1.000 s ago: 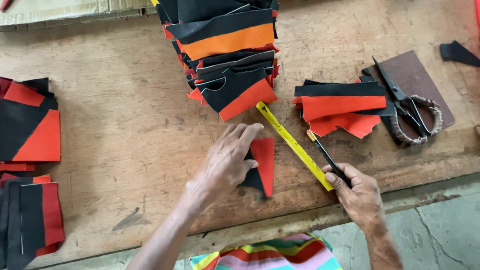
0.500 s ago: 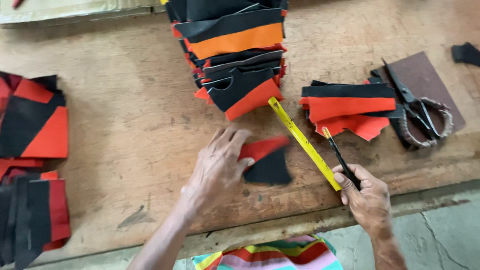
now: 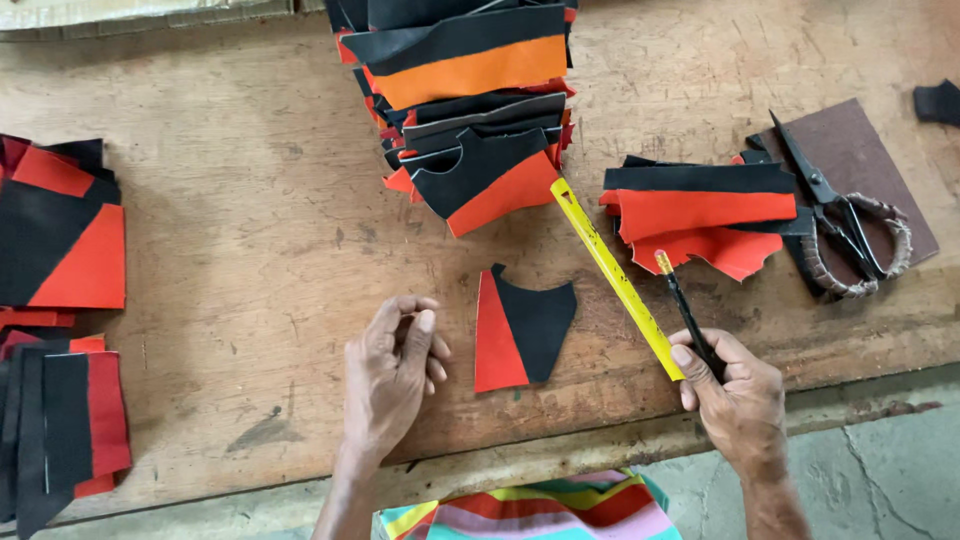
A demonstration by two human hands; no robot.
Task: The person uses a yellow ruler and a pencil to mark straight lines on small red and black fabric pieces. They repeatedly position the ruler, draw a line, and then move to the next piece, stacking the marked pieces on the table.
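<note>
We are gripping a yellow ruler (image 3: pixel 615 275) and a black pencil (image 3: pixel 686 312) together in our right hand (image 3: pixel 738 400), fingers closed around both near the wooden table's (image 3: pixel 250 250) front edge. Our left hand (image 3: pixel 390 375) is resting loosely curled and holding nothing, just beside a red-and-black fabric piece (image 3: pixel 520 328) lying flat between our hands. Scissors (image 3: pixel 845 215) are lying to the right, beyond a stack of cut pieces (image 3: pixel 700 210).
</note>
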